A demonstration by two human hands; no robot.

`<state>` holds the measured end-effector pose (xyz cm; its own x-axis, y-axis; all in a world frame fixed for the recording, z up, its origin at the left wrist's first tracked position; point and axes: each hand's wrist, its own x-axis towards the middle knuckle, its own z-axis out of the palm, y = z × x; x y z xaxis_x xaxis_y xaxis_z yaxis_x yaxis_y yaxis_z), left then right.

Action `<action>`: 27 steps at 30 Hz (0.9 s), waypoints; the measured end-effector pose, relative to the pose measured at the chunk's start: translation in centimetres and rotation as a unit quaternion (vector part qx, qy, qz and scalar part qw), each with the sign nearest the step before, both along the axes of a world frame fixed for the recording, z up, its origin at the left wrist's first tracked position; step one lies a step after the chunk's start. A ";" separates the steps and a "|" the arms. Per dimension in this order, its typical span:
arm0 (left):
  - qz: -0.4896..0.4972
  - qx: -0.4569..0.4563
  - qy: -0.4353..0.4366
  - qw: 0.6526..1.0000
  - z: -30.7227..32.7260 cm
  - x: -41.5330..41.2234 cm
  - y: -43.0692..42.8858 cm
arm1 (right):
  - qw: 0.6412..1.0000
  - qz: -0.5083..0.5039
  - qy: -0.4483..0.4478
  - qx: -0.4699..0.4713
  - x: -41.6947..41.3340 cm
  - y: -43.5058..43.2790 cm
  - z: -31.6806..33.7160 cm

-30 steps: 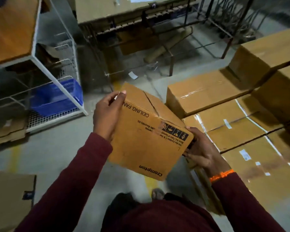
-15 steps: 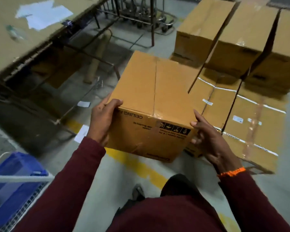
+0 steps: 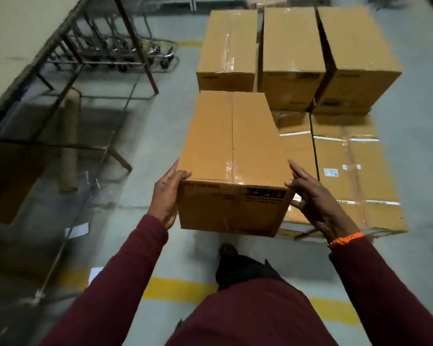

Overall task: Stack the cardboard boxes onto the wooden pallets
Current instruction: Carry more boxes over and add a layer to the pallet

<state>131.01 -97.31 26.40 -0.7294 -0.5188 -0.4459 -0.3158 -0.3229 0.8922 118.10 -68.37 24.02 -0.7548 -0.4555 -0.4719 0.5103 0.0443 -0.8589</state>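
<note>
Left hand [image 3: 166,196] is hooked over cardboard box [image 3: 233,151] edge, right hand [image 3: 315,201] pressed flat-fingered; bare floor [image 3: 165,116] at nine o'clock.

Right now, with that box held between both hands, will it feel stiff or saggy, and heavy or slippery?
Probably stiff: the carried box shows straight edges and flat faces though the left hand and right hand clamp its sides. Likely not very heavy, since that side hold seems enough to carry it. Plain cardboard should grip well; the glossy tape looks slicker.
</note>
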 end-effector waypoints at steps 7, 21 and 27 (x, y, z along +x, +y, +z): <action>-0.078 0.036 -0.114 0.990 -5.9 -3.7 -7.3 | 0.996 0.020 -0.052 0.067 -4.5 -7.0 -3.2; -0.298 0.085 -0.193 0.931 -10.5 -8.3 -19.4 | 0.962 -0.181 -0.116 0.170 -2.4 -18.6 -9.3; -0.361 0.098 -0.192 0.907 -11.2 -9.1 -21.3 | 0.941 -0.251 -0.119 0.193 -2.1 -20.9 -9.9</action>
<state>121.96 -118.65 15.23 -0.6190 0.1490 -0.7711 -0.7834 -0.0485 0.6196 115.96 -89.25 14.14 -0.6814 0.1702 -0.7119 0.7258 0.0319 -0.6871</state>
